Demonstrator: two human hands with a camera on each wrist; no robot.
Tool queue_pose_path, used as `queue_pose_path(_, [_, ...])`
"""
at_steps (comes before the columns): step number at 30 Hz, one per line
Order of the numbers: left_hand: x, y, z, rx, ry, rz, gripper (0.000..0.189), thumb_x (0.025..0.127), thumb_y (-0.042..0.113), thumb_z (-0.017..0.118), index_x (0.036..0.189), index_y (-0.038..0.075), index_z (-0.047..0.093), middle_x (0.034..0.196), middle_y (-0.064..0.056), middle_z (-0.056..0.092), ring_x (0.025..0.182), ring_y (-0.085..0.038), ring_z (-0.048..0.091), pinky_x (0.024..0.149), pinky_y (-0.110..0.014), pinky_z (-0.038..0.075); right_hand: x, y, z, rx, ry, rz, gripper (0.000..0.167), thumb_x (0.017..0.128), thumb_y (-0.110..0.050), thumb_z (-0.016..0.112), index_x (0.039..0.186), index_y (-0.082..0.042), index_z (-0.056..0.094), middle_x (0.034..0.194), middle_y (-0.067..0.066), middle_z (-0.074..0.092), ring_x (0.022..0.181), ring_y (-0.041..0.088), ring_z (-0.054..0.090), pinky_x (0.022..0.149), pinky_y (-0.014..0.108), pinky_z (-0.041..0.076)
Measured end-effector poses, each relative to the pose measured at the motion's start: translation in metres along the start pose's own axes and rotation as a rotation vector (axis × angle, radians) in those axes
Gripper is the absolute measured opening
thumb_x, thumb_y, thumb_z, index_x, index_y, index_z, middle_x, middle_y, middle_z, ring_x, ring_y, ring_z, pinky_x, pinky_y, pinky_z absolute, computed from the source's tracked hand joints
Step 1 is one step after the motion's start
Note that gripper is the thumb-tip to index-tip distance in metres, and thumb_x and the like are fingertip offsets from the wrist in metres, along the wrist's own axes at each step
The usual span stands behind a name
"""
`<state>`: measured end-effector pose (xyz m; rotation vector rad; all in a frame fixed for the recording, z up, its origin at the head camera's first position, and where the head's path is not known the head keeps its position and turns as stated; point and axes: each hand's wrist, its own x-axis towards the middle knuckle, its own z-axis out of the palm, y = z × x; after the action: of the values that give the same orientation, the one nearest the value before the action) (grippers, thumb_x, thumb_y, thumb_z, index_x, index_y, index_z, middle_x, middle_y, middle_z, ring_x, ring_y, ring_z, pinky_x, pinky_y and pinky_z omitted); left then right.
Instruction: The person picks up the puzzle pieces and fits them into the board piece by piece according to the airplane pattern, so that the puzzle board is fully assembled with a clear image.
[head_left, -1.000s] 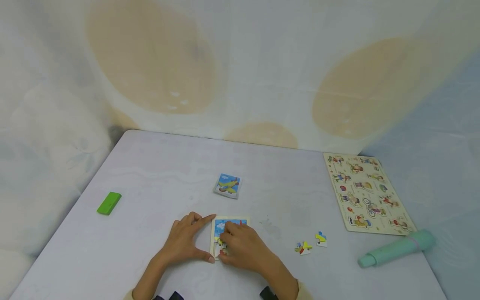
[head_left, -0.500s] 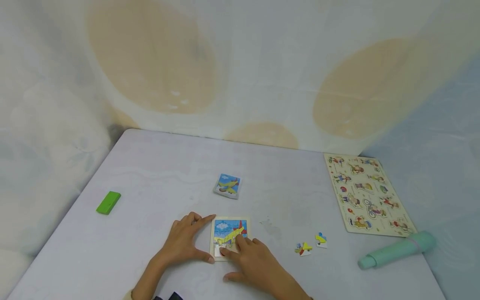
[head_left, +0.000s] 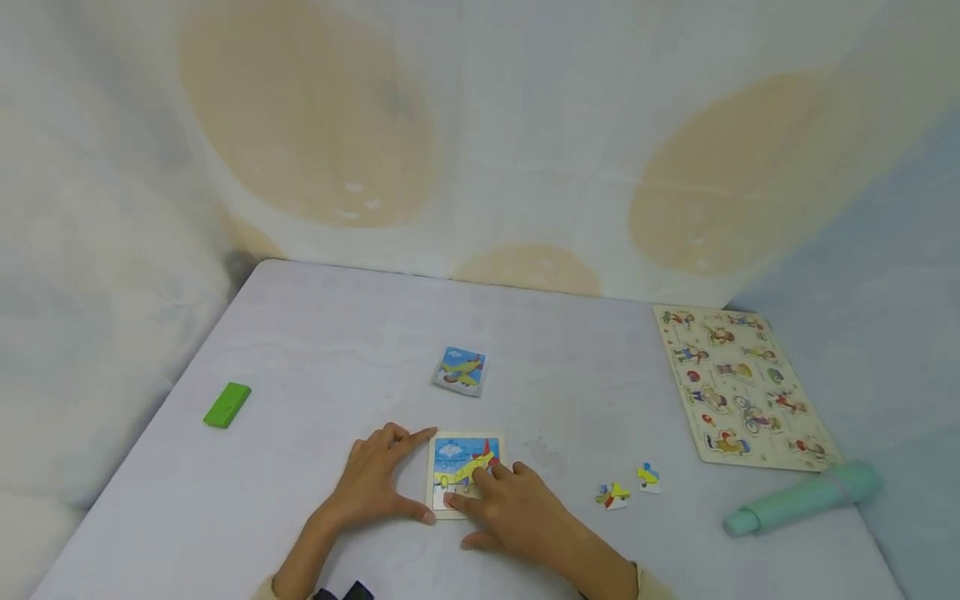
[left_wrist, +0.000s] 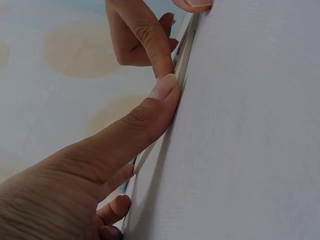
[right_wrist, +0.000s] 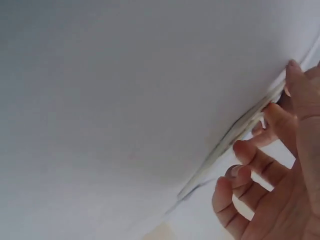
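A small jigsaw puzzle of a yellow plane on blue sky sits in its light wooden tray (head_left: 431, 471), low in the middle of the head view. My left hand (head_left: 372, 482) spans the tray's left side, index fingertip at the far corner and thumb at the near one. In the left wrist view, the thumb (left_wrist: 162, 90) lies against the tray's edge. My right hand (head_left: 521, 512) reaches over from the right, its index fingertip pressing on a piece at the puzzle's lower left; the palm hides the lower right. Two loose spots of puzzle pieces (head_left: 615, 497) lie to the right.
A card with the same plane picture (head_left: 461, 371) lies beyond the tray. A green block (head_left: 227, 405) is at left. To the right are a wooden peg board with figures (head_left: 720, 400) and a rolled mint-green bundle (head_left: 802, 500). Curtains back the white table (head_left: 337, 333).
My right hand has gone from bunched fingers on the puzzle to an extended index finger pressing at its lower left, uncovering the plane. The left hand keeps its place on the tray.
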<state>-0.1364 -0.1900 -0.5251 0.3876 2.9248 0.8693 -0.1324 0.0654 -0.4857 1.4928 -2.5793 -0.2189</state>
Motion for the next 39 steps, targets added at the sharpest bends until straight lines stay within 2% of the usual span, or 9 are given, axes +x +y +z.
queue_pose_path(4, [0.002, 0.001, 0.0, -0.002, -0.006, 0.001, 0.114, 0.045, 0.077, 0.081, 0.146, 0.036, 0.049, 0.105, 0.01, 0.046, 0.096, -0.01, 0.042, 0.079, -0.033, 0.028, -0.001, 0.005, 0.002, 0.003, 0.009, -0.029, 0.054, 0.089, -0.07, 0.051, 0.135, -0.043, 0.059, 0.108, -0.002, 0.064, 0.09, 0.016, 0.06, 0.07, 0.032, 0.05])
queue_pose_path(10, [0.002, -0.001, -0.002, 0.01, -0.012, -0.009, 0.114, 0.044, 0.075, 0.083, 0.146, 0.035, 0.05, 0.106, 0.01, 0.047, 0.097, -0.01, 0.043, 0.079, -0.033, 0.028, 0.002, -0.001, 0.003, 0.022, 0.034, -0.014, 0.055, 0.089, -0.07, 0.051, 0.134, -0.04, 0.061, 0.107, -0.002, 0.063, 0.088, 0.015, 0.062, 0.071, 0.03, 0.051])
queue_pose_path(14, [0.002, -0.004, 0.0, 0.009, -0.009, -0.017, 0.114, 0.045, 0.076, 0.082, 0.146, 0.035, 0.049, 0.107, 0.01, 0.047, 0.097, -0.009, 0.043, 0.079, -0.033, 0.028, 0.002, -0.005, 0.003, 0.052, 0.001, 0.02, 0.058, 0.089, -0.072, 0.049, 0.137, -0.04, 0.059, 0.105, -0.003, 0.061, 0.086, 0.011, 0.06, 0.071, 0.028, 0.048])
queue_pose_path(17, [0.001, -0.005, 0.001, 0.002, -0.009, -0.026, 0.114, 0.044, 0.077, 0.082, 0.145, 0.035, 0.05, 0.106, 0.01, 0.047, 0.096, -0.009, 0.043, 0.079, -0.033, 0.028, -0.002, -0.004, 0.0, 0.137, -0.041, 0.07, 0.063, 0.088, -0.071, 0.051, 0.142, -0.039, 0.053, 0.103, -0.005, 0.058, 0.089, 0.008, 0.056, 0.073, 0.026, 0.046])
queue_pose_path(23, [0.0, -0.003, 0.003, -0.003, 0.01, -0.023, 0.114, 0.042, 0.075, 0.084, 0.144, 0.035, 0.052, 0.104, 0.011, 0.047, 0.094, -0.009, 0.042, 0.076, -0.033, 0.026, -0.028, 0.014, -0.008, 0.37, -0.027, 0.254, 0.06, 0.083, -0.058, 0.071, 0.134, -0.028, 0.062, 0.102, -0.008, 0.052, 0.08, 0.005, 0.047, 0.075, 0.023, 0.045])
queue_pose_path(27, [0.0, -0.001, 0.003, -0.001, 0.016, -0.024, 0.115, 0.041, 0.075, 0.084, 0.144, 0.035, 0.052, 0.104, 0.012, 0.046, 0.093, -0.009, 0.041, 0.076, -0.032, 0.026, -0.056, 0.034, -0.009, 0.536, -0.029, 0.441, 0.052, 0.078, -0.042, 0.082, 0.122, -0.02, 0.068, 0.103, -0.009, 0.051, 0.078, 0.003, 0.046, 0.071, 0.02, 0.046])
queue_pose_path(31, [0.001, 0.001, 0.002, -0.002, 0.002, -0.024, 0.116, 0.041, 0.075, 0.084, 0.144, 0.035, 0.051, 0.103, 0.012, 0.045, 0.093, -0.009, 0.041, 0.076, -0.032, 0.026, -0.087, 0.052, -0.005, 0.653, -0.033, 0.62, 0.044, 0.075, -0.028, 0.086, 0.113, -0.016, 0.066, 0.103, -0.01, 0.05, 0.078, 0.002, 0.048, 0.068, 0.02, 0.046])
queue_pose_path(35, [0.002, 0.002, 0.001, -0.001, -0.011, -0.022, 0.116, 0.042, 0.075, 0.084, 0.145, 0.035, 0.05, 0.103, 0.012, 0.045, 0.094, -0.009, 0.041, 0.076, -0.033, 0.026, -0.111, 0.064, -0.002, 0.694, -0.035, 0.748, 0.038, 0.075, -0.023, 0.086, 0.106, -0.018, 0.064, 0.1, -0.011, 0.049, 0.078, 0.002, 0.05, 0.069, 0.021, 0.046])
queue_pose_path(39, [0.001, 0.003, 0.0, -0.002, -0.013, -0.028, 0.116, 0.042, 0.074, 0.085, 0.145, 0.035, 0.051, 0.103, 0.012, 0.044, 0.095, -0.01, 0.041, 0.077, -0.033, 0.026, -0.125, 0.071, 0.001, 0.671, -0.061, 0.823, 0.036, 0.076, -0.028, 0.085, 0.103, -0.021, 0.063, 0.099, -0.012, 0.048, 0.082, 0.004, 0.05, 0.073, 0.023, 0.047])
